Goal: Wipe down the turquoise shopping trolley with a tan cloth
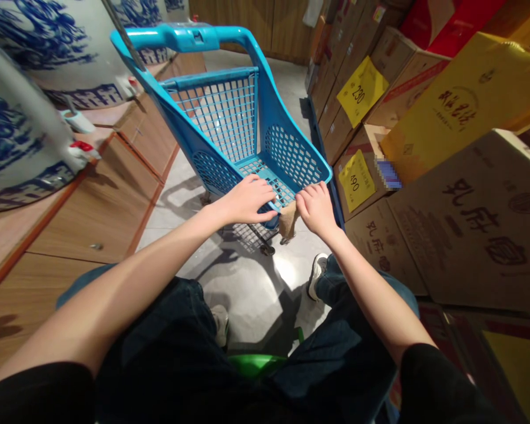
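A blue plastic shopping cart [291, 123] stands in front of me, its near rim just under my hands. My left hand [251, 200] rests on that rim, palm down, with the fingers spread over the edge and the thumb pointing right. A small piece of brown cloth or paper [288, 221] hangs at the rim between my two hands. My right hand [317, 206] is closed round the brown piece's upper right edge at the cart's near right corner, with its fingers curled. The basket's slatted floor shows beyond my hands.
Large blue-and-white jars [70, 47] stand on wooden cabinets [97, 200] at the left. Stacked cartons [481, 224] with yellow price signs [357, 181] line the right side. A green seat [256, 364] is between my legs.
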Demonstrator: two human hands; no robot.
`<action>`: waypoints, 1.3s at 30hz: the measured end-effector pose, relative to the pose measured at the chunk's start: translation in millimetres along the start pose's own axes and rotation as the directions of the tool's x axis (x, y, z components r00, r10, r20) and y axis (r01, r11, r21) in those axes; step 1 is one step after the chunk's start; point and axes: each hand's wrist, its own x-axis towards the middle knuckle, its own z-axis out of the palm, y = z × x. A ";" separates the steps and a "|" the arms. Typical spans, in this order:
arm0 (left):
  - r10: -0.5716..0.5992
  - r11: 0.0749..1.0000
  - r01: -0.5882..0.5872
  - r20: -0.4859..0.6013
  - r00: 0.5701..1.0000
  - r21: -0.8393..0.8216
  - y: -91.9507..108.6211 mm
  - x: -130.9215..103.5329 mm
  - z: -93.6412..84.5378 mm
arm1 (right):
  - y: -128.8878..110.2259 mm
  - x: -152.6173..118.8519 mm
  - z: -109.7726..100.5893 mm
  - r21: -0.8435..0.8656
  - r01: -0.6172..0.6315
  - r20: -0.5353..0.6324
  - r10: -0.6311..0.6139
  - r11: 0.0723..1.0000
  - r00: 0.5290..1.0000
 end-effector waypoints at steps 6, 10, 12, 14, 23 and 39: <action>0.000 1.000 0.000 0.002 1.000 0.010 -2.2 -1.2 1.2 | -27.7 -10.2 -0.8 0.087 0.152 0.076 -0.159 0.985 0.984; -0.004 1.000 0.004 -0.007 1.000 -0.019 -1.2 1.0 1.3 | -1.5 -2.2 -5.1 0.106 0.185 0.114 -0.197 0.977 0.974; -0.007 1.000 0.007 -0.008 1.000 -0.026 -1.0 2.8 1.4 | 5.2 -0.3 -6.4 0.117 0.199 0.122 -0.213 0.973 0.969; 0.002 0.999 -0.002 0.002 1.000 -0.033 -3.5 3.3 1.4 | 2.6 -1.4 -6.4 0.104 0.194 0.119 -0.206 0.975 0.971; -0.143 0.990 0.143 -0.018 0.990 -0.001 -55.0 -26.5 -6.3 | 14.9 4.1 -11.5 0.066 0.185 0.160 -0.193 0.981 0.968; -0.183 0.975 0.180 0.011 0.983 0.131 -46.3 -19.5 -5.6 | -0.4 -6.3 10.8 0.033 0.125 0.015 -0.126 0.992 0.992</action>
